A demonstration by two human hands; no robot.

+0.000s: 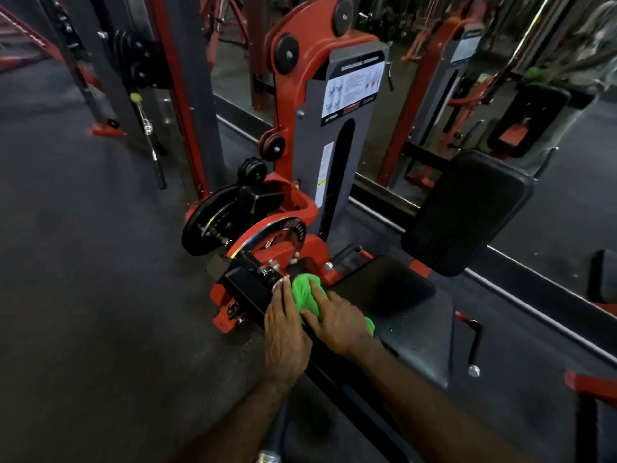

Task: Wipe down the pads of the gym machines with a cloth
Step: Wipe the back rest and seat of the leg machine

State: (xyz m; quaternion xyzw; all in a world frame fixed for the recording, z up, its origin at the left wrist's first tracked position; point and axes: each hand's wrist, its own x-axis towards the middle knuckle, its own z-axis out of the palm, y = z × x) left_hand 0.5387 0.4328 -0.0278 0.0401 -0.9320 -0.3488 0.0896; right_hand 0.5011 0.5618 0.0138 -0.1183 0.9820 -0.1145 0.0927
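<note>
A bunched green cloth (pixel 305 295) lies on the black arm (pixel 245 290) of a red and grey gym machine (pixel 302 95), at the left edge of the black seat pad (pixel 384 287). My right hand (pixel 339 320) lies over the cloth and holds it down, and a corner of cloth shows past the palm on the right. My left hand (pixel 287 332) rests flat on the black arm beside the cloth, its straight fingers touching the cloth. A black back pad (pixel 467 212) stands tilted behind the seat.
Red pulleys and a black cam disc (pixel 217 220) sit left of the hands. A chrome-tipped handle (pixel 474 349) sticks out at the seat's right. A mirror wall (pixel 500 78) runs behind the machine. A cable tower (pixel 140 61) stands at the far left on dark floor.
</note>
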